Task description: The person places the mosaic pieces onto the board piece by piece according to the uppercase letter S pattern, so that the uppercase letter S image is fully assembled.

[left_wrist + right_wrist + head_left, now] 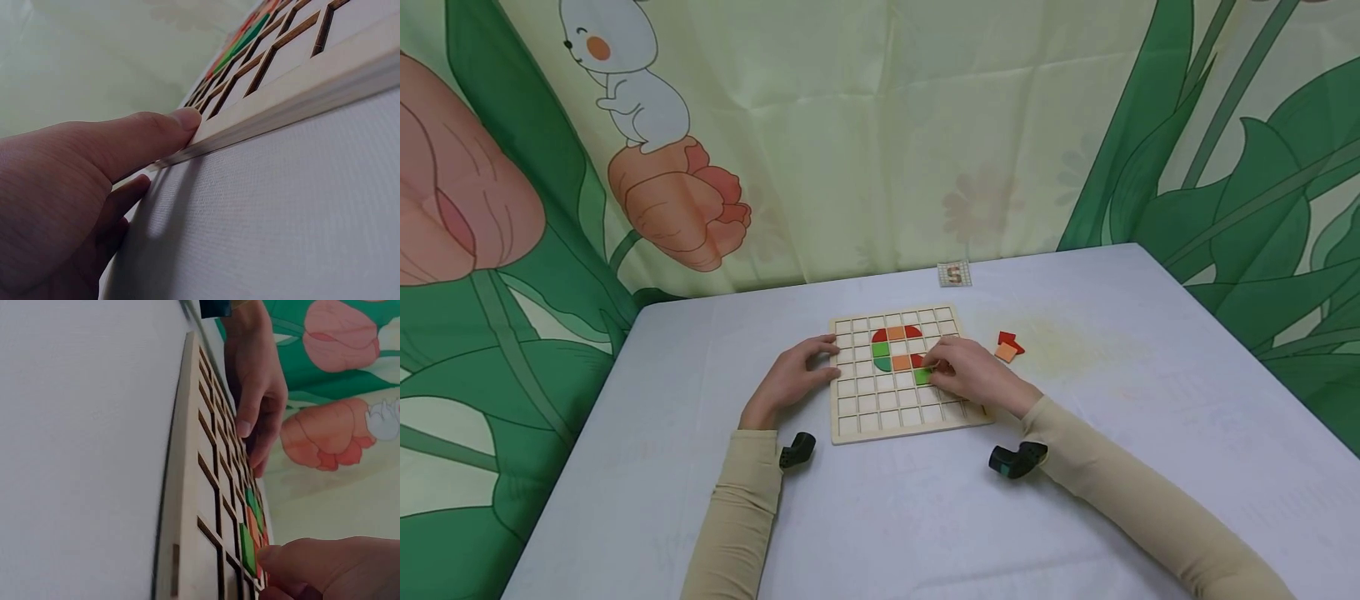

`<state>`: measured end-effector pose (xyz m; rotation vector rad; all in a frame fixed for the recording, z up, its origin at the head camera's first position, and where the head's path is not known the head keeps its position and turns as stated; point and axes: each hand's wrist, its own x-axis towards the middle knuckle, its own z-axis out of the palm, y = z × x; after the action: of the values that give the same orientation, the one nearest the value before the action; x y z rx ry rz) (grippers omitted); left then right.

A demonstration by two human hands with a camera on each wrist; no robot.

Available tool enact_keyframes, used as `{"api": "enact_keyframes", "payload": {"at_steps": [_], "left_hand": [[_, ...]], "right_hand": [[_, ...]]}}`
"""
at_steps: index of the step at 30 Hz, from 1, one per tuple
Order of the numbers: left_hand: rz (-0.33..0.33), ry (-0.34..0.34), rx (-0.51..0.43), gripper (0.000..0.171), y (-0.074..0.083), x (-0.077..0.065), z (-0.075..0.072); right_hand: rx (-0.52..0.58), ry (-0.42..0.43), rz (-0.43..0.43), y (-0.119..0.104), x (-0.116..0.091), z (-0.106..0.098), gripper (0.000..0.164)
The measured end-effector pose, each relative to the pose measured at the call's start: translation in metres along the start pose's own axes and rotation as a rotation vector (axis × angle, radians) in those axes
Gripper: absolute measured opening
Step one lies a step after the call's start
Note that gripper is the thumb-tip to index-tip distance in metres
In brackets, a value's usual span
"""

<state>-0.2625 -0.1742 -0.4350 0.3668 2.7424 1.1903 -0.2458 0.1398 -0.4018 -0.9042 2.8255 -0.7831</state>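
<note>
A wooden grid board (pixel 865 427) lies flat on the table with coloured tiles in several of its cells. My left hand (pixel 790 373) rests at the board's left edge; in the left wrist view its thumb (pixel 156 134) touches the frame. Over the board's middle, my right hand (pixel 973 373) has its thumb and fingertips together at a red tile (pixel 917 361), pinching its right side, which they partly hide. Just below sits a light green tile (pixel 922 377). Orange tiles (pixel 897 332), a green tile (pixel 880 349) and a dark green rounded tile (pixel 882 364) fill other cells.
Loose red and orange tiles (pixel 1006 352) lie right of the board. A small card (pixel 954 273) with a grid pattern is behind it, near the table's back edge. Black wrist devices (pixel 1018 460) sit by both cuffs. A printed curtain (pixel 850 150) hangs behind the table.
</note>
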Motion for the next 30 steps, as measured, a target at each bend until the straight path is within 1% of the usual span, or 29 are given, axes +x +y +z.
{"api": "enact_keyframes", "payload": {"at_steps": [5, 8, 10, 13, 17, 19, 22, 25, 30], "left_hand": [[0.002, -0.001, 0.012, 0.04, 0.0, 0.001, 0.0], [0.0, -0.004, 0.013, 0.04, 0.0, 0.002, -0.001], [0.002, -0.006, 0.012, 0.039, 0.0, 0.002, -0.001], [-0.002, -0.008, 0.012, 0.039, 0.0, 0.002, -0.001], [-0.009, -0.009, 0.012, 0.04, -0.001, 0.002, -0.001], [-0.012, -0.011, 0.01, 0.04, -0.002, 0.002, 0.0], [-0.016, -0.011, 0.006, 0.04, -0.002, 0.002, 0.001], [-0.015, -0.01, 0.005, 0.04, -0.002, 0.002, 0.002], [-0.011, -0.006, 0.01, 0.04, -0.002, 0.002, 0.003]], "right_hand": [[0.055, 0.033, 0.106, 0.018, -0.008, -0.018, 0.021], [0.047, 0.065, 0.144, 0.036, -0.017, -0.032, 0.022], [0.038, 0.074, 0.154, 0.049, -0.025, -0.042, 0.024], [0.034, 0.059, 0.206, 0.065, -0.036, -0.056, 0.026], [0.047, 0.009, 0.32, 0.085, -0.05, -0.071, 0.033], [0.049, -0.015, 0.377, 0.095, -0.057, -0.075, 0.039], [0.056, -0.035, 0.437, 0.106, -0.066, -0.078, 0.043], [0.06, -0.044, 0.457, 0.112, -0.072, -0.078, 0.044], [0.066, -0.038, 0.454, 0.116, -0.075, -0.077, 0.045]]}}
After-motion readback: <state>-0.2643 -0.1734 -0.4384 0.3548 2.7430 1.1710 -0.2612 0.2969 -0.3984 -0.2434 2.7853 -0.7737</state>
